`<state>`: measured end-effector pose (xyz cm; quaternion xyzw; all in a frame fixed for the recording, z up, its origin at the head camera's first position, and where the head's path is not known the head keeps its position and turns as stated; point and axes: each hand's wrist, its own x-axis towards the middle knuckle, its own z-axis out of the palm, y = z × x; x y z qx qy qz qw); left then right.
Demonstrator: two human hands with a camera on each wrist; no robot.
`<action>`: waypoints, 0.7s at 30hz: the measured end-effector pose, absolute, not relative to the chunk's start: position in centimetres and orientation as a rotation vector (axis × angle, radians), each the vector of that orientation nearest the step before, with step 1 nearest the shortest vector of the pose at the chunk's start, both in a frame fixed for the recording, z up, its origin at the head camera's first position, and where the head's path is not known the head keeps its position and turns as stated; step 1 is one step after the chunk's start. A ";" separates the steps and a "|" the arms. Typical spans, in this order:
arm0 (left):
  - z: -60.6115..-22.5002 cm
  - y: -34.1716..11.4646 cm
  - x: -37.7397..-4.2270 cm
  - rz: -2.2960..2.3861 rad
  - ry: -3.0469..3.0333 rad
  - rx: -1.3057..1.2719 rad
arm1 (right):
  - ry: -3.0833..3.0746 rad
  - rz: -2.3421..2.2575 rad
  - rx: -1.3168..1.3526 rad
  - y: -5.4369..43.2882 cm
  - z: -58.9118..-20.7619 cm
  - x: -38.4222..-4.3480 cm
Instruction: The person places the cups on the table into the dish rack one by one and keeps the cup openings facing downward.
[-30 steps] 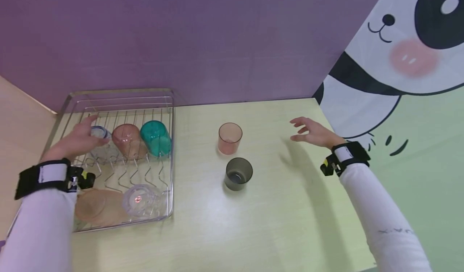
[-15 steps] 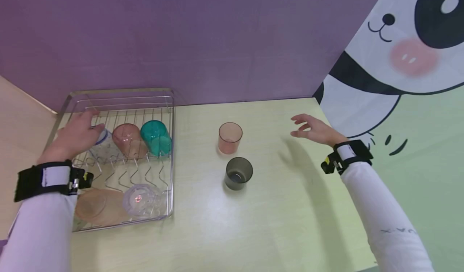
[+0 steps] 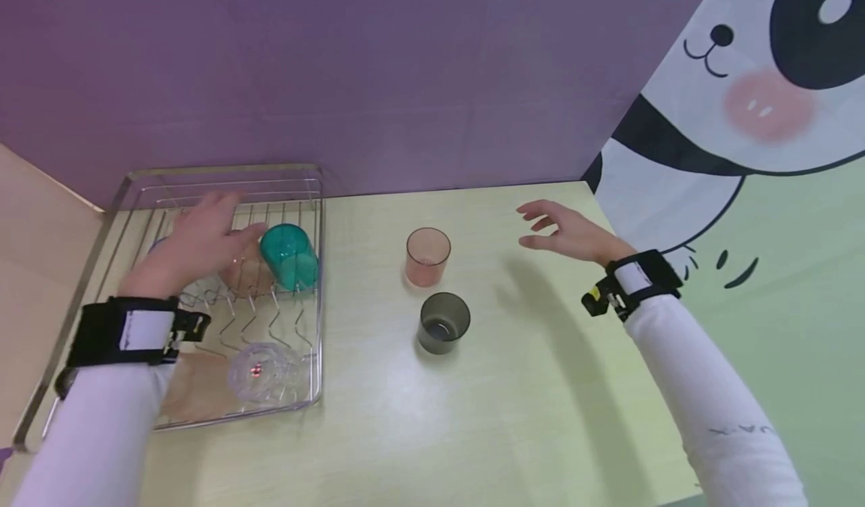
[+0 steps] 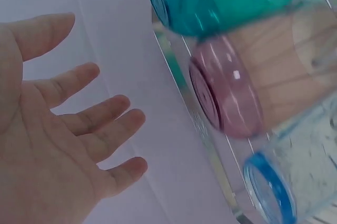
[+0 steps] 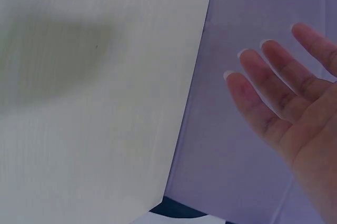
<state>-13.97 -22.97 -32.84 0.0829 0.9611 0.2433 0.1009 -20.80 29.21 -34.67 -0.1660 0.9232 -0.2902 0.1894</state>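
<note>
My left hand (image 3: 199, 244) hovers over the wire dish rack (image 3: 316, 342), its fingers extended and holding nothing. Below it, a pink cup (image 3: 246, 276) is partly covered in the head view, and a clear cup with a blue base (image 4: 271, 187) is mostly hidden there. The left wrist view shows both lying tilted in a row with a teal cup (image 4: 210, 0), apart from the palm. In the head view the teal cup is right of my left thumb. My right hand (image 3: 568, 230) is held above the table's right side with fingers loosely bent, nothing in it.
On the table (image 3: 378, 432) a pink tumbler (image 3: 427, 259) and a grey tumbler (image 3: 444, 325) stand upright between the hands. The rack's near part holds a clear cup (image 3: 260, 373) and a pale orange cup (image 3: 203, 390). A purple backdrop (image 3: 405, 79) rises behind.
My left hand has moved right, from the blue-based clear cup to over the pink cup. My right hand has shifted slightly left. The cups stay where they were.
</note>
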 end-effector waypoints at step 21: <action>-33.5 -18.0 -13.3 0.511 2.880 0.325 | 2.554 -0.798 -0.686 23.8 -33.2 -19.2</action>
